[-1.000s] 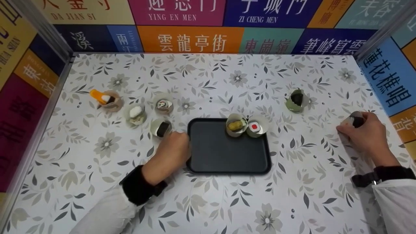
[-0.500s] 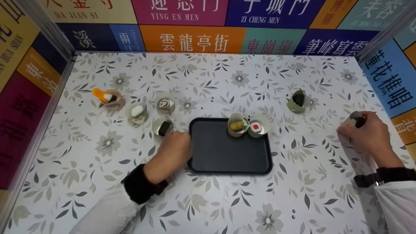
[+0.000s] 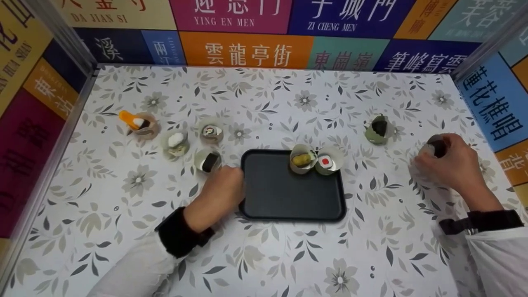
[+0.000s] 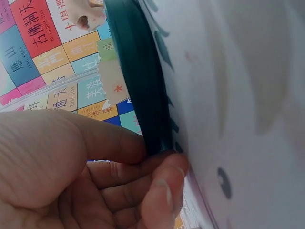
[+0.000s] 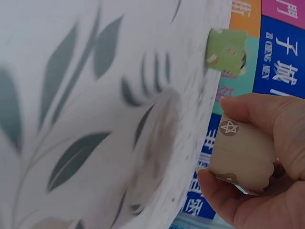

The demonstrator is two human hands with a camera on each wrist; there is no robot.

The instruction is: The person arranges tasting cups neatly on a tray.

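Observation:
My left hand (image 3: 219,190) pinches the left rim of a dark rectangular tray (image 3: 288,198) between thumb and fingers, as the left wrist view shows. On the tray's back right part stand two paper cups, one with a yellow-topped piece (image 3: 302,159) and one with a white, red-centred sushi piece (image 3: 326,161). In my right hand (image 3: 451,165) is a beige paper cup (image 5: 243,157), held between thumb and fingers, with something dark inside. The right wrist view shows this cup raised off the table. A green paper cup (image 3: 376,131) with a dark piece stands to its left.
Left of the tray stand several more paper cups: one with a dark-wrapped piece (image 3: 209,161), one with a sushi roll (image 3: 210,131), one with a white-topped piece (image 3: 175,141), and one with an orange-topped piece (image 3: 138,122). Panels with lettering (image 3: 247,48) border the flowered table (image 3: 264,255).
My right hand has lifted the beige paper cup and moved it left, a little toward the back. My left hand stays on the tray's rim.

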